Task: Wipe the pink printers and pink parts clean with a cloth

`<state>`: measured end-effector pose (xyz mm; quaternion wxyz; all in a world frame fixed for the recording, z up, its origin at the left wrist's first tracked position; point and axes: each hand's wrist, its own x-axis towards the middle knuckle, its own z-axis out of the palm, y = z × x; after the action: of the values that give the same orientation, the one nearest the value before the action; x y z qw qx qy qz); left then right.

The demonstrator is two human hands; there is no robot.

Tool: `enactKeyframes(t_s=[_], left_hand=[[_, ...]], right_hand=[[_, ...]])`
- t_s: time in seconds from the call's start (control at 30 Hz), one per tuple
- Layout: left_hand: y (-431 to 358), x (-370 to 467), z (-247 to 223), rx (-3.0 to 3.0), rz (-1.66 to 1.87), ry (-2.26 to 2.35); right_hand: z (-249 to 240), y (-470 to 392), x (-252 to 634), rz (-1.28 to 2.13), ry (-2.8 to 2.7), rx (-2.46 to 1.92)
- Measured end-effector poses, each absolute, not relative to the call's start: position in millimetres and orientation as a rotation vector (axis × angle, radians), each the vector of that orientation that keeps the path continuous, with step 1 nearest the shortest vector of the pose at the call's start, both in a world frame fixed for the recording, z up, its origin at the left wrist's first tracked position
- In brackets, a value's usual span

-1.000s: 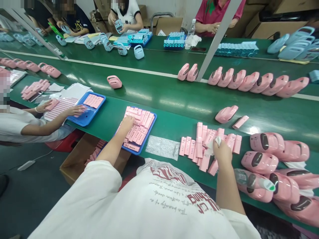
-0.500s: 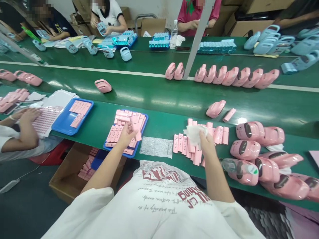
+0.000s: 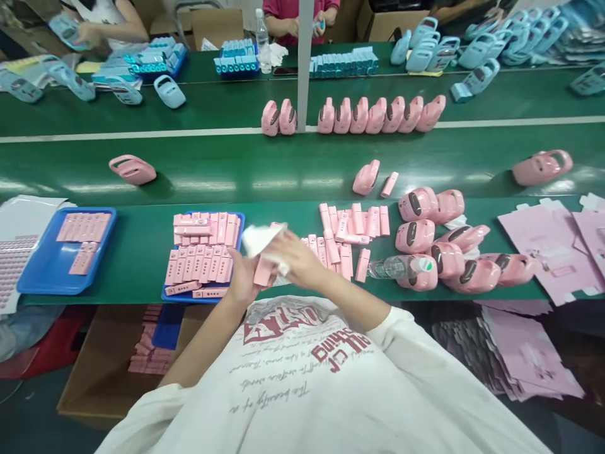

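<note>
My left hand (image 3: 242, 277) is closed around a pink rectangular piece (image 3: 263, 272) in front of my chest. A white cloth (image 3: 265, 239) is gripped in my right hand (image 3: 300, 260) and lies against the upper part of that piece, partly hiding it. Left of my hands, a blue tray (image 3: 242, 222) carries rows of similar pink pieces (image 3: 203, 263). To the right, more pink pieces (image 3: 346, 260) lie in a loose pile on the green table. My right hand partly covers the pile's near left side.
Glossy pink handled housings (image 3: 416, 236) and a clear bottle (image 3: 388, 268) lie at the right. A second blue tray (image 3: 35, 277) is far left. Pink printed sheets (image 3: 543, 246) lie far right. A grey post (image 3: 305, 69) rises beyond the belt; co-workers handle blue parts opposite.
My hands have come together, bringing the white cloth from the right pile onto the pink piece. My left hand has lifted that piece off the tray. The view has swung right.
</note>
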<state>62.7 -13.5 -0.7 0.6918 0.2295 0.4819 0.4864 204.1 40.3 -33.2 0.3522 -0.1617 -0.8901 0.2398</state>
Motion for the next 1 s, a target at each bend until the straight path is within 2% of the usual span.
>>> enactKeyframes(t_s=[0.07, 0.13, 0.2, 0.27, 0.4, 0.5, 0.63, 0.8, 1.0], left_hand=[[-15.5, 66.2, 3.7, 0.537, 1.122, 1.078], [-14.9, 70.2, 7.7, 0.529, 1.173, 1.093], [-12.4, 72.3, 11.5, 0.506, 1.206, 1.108], [-10.2, 71.9, 15.3, 0.547, 1.185, 1.085], [-12.1, 70.0, 23.1, 0.653, 1.093, 0.961], [-16.7, 71.1, 26.6, 0.643, 1.085, 0.936], [-18.5, 74.5, 26.0, 0.515, 1.108, 0.930], [-16.1, 78.5, 26.0, 0.397, 1.084, 0.889], [-18.5, 83.3, 29.7, 0.422, 1.000, 0.823]], right_hand=[[-28.8, 47.2, 210.6, 0.552, -2.207, -0.570], [-24.3, 47.2, 213.2, 0.556, -2.244, -0.469], [-21.7, 43.9, 213.3, 0.651, -2.322, -0.278], [-20.8, 43.8, 213.7, 0.820, -2.245, -0.346], [-19.1, 60.1, 221.8, 1.228, -1.394, -0.877], [-16.9, 70.0, 230.4, 1.497, -0.915, -0.882], [-12.8, 64.7, 235.5, 1.730, -0.616, -0.805], [-5.0, 49.1, 229.8, 1.659, -0.484, -0.874], [1.3, 39.1, 219.0, 1.529, -0.946, -0.831]])
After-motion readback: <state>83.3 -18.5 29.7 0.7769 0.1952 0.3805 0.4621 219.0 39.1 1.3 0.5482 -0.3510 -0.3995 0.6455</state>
